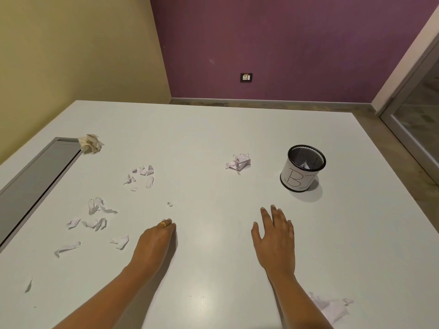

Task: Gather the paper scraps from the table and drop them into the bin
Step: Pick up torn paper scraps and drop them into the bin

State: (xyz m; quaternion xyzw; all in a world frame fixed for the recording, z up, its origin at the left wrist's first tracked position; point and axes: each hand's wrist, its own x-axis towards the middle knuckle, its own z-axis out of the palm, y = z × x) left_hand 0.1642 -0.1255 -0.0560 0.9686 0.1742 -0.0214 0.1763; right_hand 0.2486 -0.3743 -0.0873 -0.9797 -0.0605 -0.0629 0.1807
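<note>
While both hands hovered low over the middle of the white counter, the right hand lay released, palm down, fingers straight and slightly spread, holding nothing. The left hand, with a gold ring on one finger, had its fingers curled under toward the surface; whether they pinched anything could not be told. The bin, a black mesh cup wrapped in white paper lettered "BI", stood upright toward the right edge, beyond the right hand, with one white scrap showing inside it. A crumpled white ball sat to the left of the bin, apart from it. A tiny scrap lay just beyond the left hand. Toward the left edge lay a cluster of small torn pieces, a looser group of twisted strips nearer the person, a folded bit beside the left wrist, a long strip and a lone sliver. A beige crumpled wad rested at the far end of a grey recessed channel along the left edge. A rumpled sheet lay by the near edge, beside the right forearm.
</note>
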